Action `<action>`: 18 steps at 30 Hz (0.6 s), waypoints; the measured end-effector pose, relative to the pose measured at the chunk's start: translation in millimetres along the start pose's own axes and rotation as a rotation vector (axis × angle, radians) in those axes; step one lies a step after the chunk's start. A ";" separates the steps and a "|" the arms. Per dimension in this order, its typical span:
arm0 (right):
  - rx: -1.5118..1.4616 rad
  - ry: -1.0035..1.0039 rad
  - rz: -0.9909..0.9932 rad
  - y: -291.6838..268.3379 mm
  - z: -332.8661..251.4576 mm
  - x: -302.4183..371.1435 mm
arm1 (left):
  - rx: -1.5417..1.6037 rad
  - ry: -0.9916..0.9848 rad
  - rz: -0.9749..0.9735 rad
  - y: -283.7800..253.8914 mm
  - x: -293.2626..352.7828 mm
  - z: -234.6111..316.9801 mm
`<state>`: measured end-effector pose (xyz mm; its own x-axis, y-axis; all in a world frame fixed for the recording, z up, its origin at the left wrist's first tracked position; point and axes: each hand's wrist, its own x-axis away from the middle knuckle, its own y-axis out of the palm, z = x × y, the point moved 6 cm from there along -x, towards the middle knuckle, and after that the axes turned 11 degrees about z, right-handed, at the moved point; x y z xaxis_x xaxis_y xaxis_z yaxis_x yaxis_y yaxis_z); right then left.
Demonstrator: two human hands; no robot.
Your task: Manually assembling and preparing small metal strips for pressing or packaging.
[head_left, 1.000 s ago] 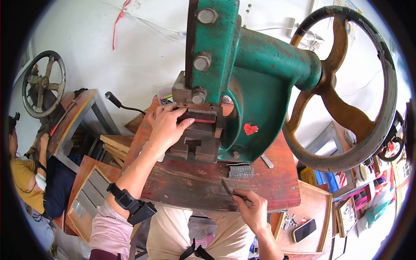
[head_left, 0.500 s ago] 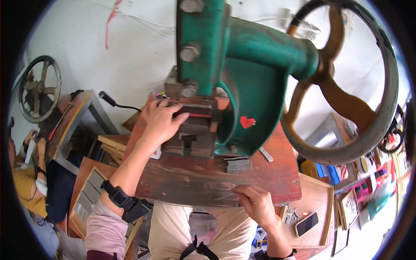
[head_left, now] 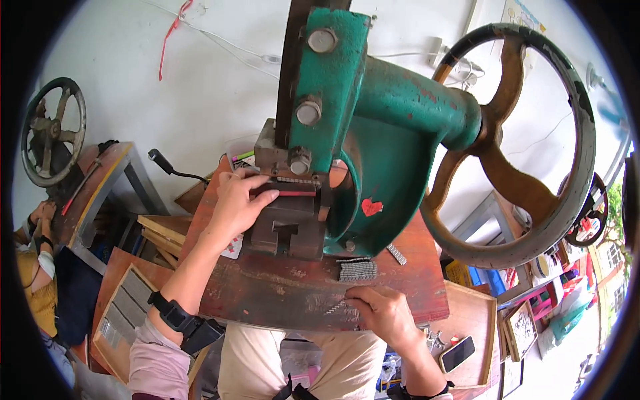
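The fingers of the right hand (head_left: 387, 313) look pinched on a zigzag metal strip (head_left: 335, 308) at the lower centre of the frame, while the left hand (head_left: 232, 203) has its fingers parted at the left end of a red bar (head_left: 297, 193) on the die block (head_left: 267, 233). Beyond stand a green hand press (head_left: 400, 157) and, on the desk (head_left: 267, 293), stacked metal strips (head_left: 358, 269). The step seems to be strip handling at the die; the next move probably calls for careful alignment.
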<state>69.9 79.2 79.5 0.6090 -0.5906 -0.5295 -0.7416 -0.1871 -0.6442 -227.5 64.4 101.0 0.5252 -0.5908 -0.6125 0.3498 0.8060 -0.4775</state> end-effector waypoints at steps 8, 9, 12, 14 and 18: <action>0.083 -0.082 0.117 -9.0 -14.6 -18.0 | -0.328 0.195 0.118 14.8 9.6 16.6; 0.057 -0.081 0.126 -8.5 -15.4 -19.9 | -0.320 0.203 0.112 14.2 9.1 16.1; -0.011 -0.074 0.150 -3.9 -21.0 -30.8 | -0.311 0.200 0.068 11.4 5.1 16.2; -0.049 -0.067 0.167 1.0 -27.9 -41.3 | -0.307 0.194 0.031 10.5 2.5 16.1; -0.155 -0.063 0.166 20.2 -38.7 -69.2 | -0.128 0.034 0.003 -0.2 0.4 8.2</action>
<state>1.9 85.9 124.5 0.4876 -0.5744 -0.6575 -0.8646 -0.2128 -0.4553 -221.0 64.4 106.1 0.4987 -0.5907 -0.6344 0.2448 0.7980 -0.5506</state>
